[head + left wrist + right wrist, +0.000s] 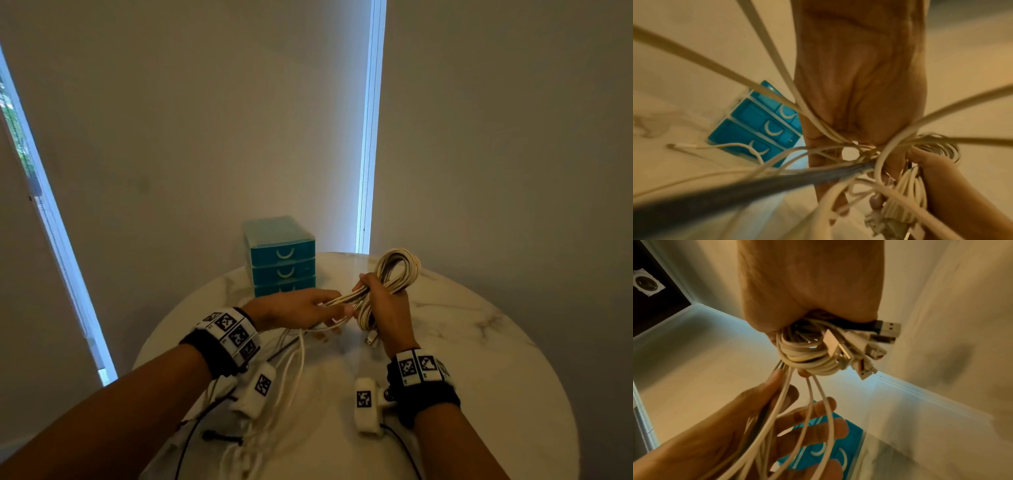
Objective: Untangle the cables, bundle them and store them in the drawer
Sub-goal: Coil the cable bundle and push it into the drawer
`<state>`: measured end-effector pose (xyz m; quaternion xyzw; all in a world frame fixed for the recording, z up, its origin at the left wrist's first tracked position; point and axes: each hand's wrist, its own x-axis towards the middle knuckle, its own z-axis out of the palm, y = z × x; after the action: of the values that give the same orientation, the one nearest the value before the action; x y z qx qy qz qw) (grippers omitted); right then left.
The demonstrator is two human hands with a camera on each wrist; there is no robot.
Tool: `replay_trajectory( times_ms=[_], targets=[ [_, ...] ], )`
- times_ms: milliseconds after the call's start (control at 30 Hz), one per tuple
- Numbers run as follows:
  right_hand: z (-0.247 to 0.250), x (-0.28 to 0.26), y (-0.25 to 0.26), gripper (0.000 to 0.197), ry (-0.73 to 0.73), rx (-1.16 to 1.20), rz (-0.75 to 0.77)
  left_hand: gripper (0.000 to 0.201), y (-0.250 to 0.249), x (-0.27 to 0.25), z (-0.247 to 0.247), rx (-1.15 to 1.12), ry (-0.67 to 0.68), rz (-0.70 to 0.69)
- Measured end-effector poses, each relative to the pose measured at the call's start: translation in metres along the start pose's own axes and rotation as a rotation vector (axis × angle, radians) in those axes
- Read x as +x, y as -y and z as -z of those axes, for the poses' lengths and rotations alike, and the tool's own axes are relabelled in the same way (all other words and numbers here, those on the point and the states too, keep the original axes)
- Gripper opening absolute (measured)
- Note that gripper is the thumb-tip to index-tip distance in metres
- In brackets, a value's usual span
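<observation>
White cable bundle (394, 277) gripped in right hand (387, 308); left hand (294, 306) fingers pinching trailing strands.

Bare forearms, no sleeves. Each wrist wears a black wristband (212, 356) topped by a strip of white tags (233, 334) printed with black square codes. A white camera pod (364, 404) with one code tag sits under each wrist, thin black wire trailing from it.
</observation>
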<state>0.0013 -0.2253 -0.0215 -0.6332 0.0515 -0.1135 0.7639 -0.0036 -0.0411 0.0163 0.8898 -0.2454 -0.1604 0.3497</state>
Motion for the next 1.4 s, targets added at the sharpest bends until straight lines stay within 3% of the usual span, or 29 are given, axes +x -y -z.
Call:
replay_trajectory(
  times_ms=[67, 133, 267, 367, 433, 500, 567, 633, 767, 900, 1067, 1167, 1233, 1333, 1400],
  targets=[
    [0.002, 0.001, 0.000, 0.023, -0.004, 0.036, -0.011, 0.044, -0.007, 0.000, -0.007, -0.121, 0.077, 0.038],
    [0.006, 0.002, -0.001, 0.021, 0.001, 0.064, -0.044, 0.037, -0.012, 0.001, -0.015, -0.075, 0.124, 0.037],
    [0.013, 0.006, -0.005, 0.022, 0.044, 0.087, -0.080, 0.066, -0.006, 0.011, -0.012, 0.068, 0.083, 0.116],
    [0.012, 0.008, -0.007, 0.024, 0.096, 0.141, -0.092, 0.050, -0.003, 0.011, 0.000, 0.163, 0.033, 0.111],
    [0.008, 0.009, -0.005, 0.026, 0.170, 0.286, -0.111, 0.024, -0.002, 0.009, 0.004, 0.196, 0.013, 0.045],
    [0.007, 0.007, 0.001, 0.028, 0.272, 0.526, -0.149, 0.012, 0.002, 0.006, 0.003, 0.172, 0.019, 0.027],
    [0.010, 0.000, 0.009, 0.028, 0.327, 0.784, -0.202, 0.012, 0.008, 0.005, 0.001, 0.138, 0.037, 0.048],
    [0.014, -0.004, 0.014, 0.034, 0.332, 0.924, -0.219, 0.024, 0.012, 0.004, -0.002, 0.132, 0.054, 0.055],
    [0.016, 0.002, 0.011, 0.045, 0.287, 0.927, -0.237, 0.042, 0.008, 0.002, -0.005, 0.068, 0.076, 0.043],
    [0.025, 0.012, 0.007, 0.050, 0.284, 0.877, -0.217, 0.021, 0.002, -0.007, -0.009, -0.271, 0.219, -0.002],
    [0.037, 0.019, 0.009, 0.053, 0.182, 0.693, -0.251, 0.052, 0.007, -0.014, -0.013, -0.521, 0.392, -0.010],
    [0.039, 0.022, 0.010, 0.050, 0.074, 0.623, -0.233, 0.047, 0.010, -0.014, -0.013, -0.424, 0.296, 0.010],
    [0.038, 0.021, 0.011, 0.048, 0.019, 0.593, -0.213, 0.041, 0.005, -0.016, -0.014, -0.132, 0.150, 0.023],
    [0.034, 0.015, 0.013, 0.046, 0.012, 0.589, -0.218, 0.072, -0.008, -0.017, -0.012, 0.126, 0.024, 0.100],
    [0.032, 0.012, 0.015, 0.044, 0.006, 0.584, -0.200, 0.070, -0.013, -0.014, -0.011, 0.236, -0.043, 0.079]
  ],
)
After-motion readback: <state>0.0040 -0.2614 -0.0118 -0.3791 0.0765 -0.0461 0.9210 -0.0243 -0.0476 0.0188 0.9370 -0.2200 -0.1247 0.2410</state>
